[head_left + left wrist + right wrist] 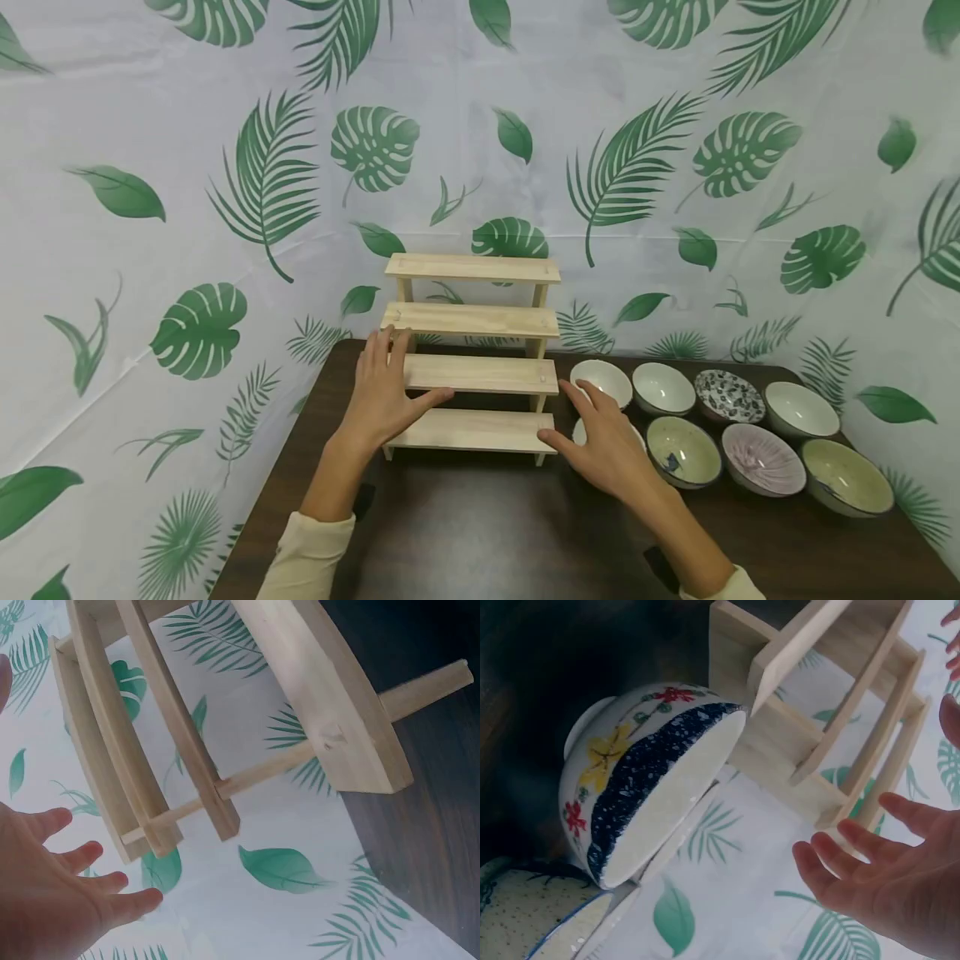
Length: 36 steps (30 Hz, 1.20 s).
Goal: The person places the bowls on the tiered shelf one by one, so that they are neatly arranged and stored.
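A stepped wooden rack (480,377) of pale boards stands toward the back of the table. My left hand (382,392) is at its left side, fingers spread and pointing up; the left wrist view shows that hand (52,885) apart from the boards. On the rack's other side is my right hand (603,442), fingers extended, holding nothing. Behind the right hand a white bowl (600,382) and another bowl are partly covered. The right wrist view shows a bowl with a dark blue band and painted flowers (615,761) beside the rack (780,739).
Two rows of bowls fill the table's right side, among them a dark-patterned bowl (729,396), a pink bowl (763,459) and a green-yellow bowl (847,477). The dark table (465,533) meets a leaf-printed backdrop (465,125) behind and at the left.
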### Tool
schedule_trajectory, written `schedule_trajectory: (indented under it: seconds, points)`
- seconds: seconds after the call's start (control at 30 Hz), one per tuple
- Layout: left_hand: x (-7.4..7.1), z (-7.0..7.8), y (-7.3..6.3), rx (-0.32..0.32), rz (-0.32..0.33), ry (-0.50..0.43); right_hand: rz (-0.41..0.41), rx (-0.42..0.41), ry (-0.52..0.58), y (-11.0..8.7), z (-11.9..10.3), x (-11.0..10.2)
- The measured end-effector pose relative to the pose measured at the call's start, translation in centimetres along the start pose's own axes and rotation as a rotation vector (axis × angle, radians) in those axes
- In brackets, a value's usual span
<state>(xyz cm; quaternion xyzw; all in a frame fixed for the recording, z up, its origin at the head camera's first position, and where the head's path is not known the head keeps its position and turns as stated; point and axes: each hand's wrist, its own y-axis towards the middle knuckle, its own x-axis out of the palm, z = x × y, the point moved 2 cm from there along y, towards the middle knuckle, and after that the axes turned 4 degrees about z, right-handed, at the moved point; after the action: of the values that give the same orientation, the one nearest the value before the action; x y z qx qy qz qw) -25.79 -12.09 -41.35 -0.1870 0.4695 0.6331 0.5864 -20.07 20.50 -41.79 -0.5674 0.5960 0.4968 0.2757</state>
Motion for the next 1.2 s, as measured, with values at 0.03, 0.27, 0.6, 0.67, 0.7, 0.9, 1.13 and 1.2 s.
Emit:
schedule_trajectory:
  seconds: [0.03, 0.27, 0.6, 0.67, 0.7, 0.9, 1.13, 1.2]
  points:
    - [0.0, -0.2, 0.1, -0.002, 0.003, -0.015, 0.003, 0.003, 0.002, -0.1, 0.0, 0.0]
    - [-0.2, -1.5, 1.2, -0.031, 0.018, -0.115, 0.018, 0.031, 0.052, -1.1, 0.4, 0.1]
    - [0.3, -2.9, 2.9, -0.08, 0.002, -0.163, 0.056, 0.025, 0.084, -1.9, 0.7, 0.4]
    - [0.5, -3.0, 3.1, -0.084, 0.004, -0.161, 0.063, 0.015, 0.085, -1.9, 0.8, 0.5]
    - [0.5, -2.9, 3.2, -0.087, 0.002, -0.162, 0.064, 0.011, 0.086, -2.0, 0.8, 0.5]
    - [0.7, -3.2, 3.8, -0.084, -0.005, -0.202, 0.062, 0.014, 0.097, -2.3, 1.2, 0.7]
    - [1.1, -3.3, 4.0, -0.07, 0.012, -0.188, 0.088, 0.035, 0.109, -3.1, 2.0, 0.8]
    - [1.2, -3.3, 4.1, -0.063, 0.025, -0.172, 0.098, 0.036, 0.115, -3.2, 2.3, 0.8]
